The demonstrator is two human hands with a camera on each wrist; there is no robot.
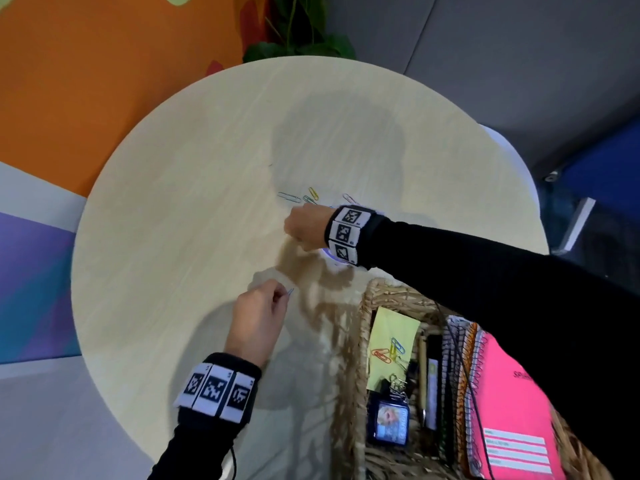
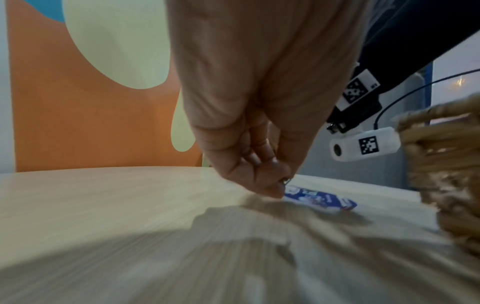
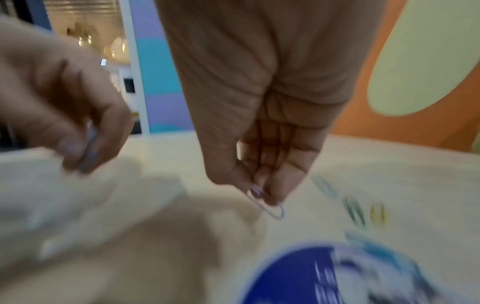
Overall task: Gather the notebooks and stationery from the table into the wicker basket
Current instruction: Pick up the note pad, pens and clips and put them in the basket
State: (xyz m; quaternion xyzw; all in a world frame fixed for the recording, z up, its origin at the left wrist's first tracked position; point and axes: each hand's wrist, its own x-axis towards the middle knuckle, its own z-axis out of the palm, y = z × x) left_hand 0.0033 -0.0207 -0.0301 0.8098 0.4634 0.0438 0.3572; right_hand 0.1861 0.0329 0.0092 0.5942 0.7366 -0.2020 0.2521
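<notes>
My left hand hovers near the table's middle and pinches a blue paper clip between thumb and fingers. Farther back, my right hand pinches a lilac paper clip just above the wood. Several loose clips lie beyond it: a blue one, a yellow one, a green one and a pink one. The wicker basket at the near right holds a pink spiral notebook, more notebooks, a yellow sticky pad with clips, a pen and a key tag.
A round blue-and-white item lies on the table under my right wrist, beside the basket's far corner. The light wooden round table has a white chair at its far right edge. A plant stands behind.
</notes>
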